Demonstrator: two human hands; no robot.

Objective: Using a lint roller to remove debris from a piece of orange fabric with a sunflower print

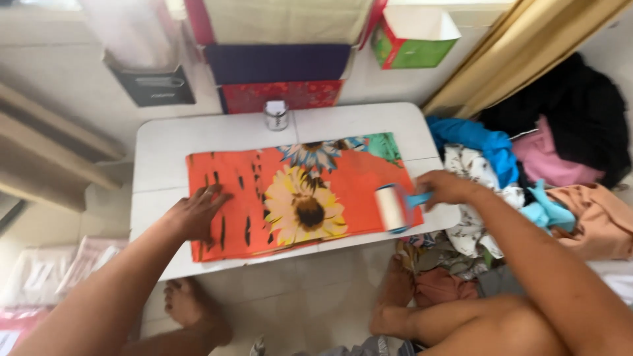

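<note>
I see a low white table (158,148) on a pale tiled floor (297,296), bright daylight over everything. Beyond the grip stand stacked boxes (277,62) against a light wall; to its right, a heap of clothes (560,158) beside a yellowish curtain (521,46).

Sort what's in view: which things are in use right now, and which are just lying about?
In use:
- orange sunflower-print folded cloth, left hand flat on it
- white lint roller with blue handle, in right hand
- low white table

Lying about:
- small metal tin
- heap of mixed clothes
- green carton
</note>
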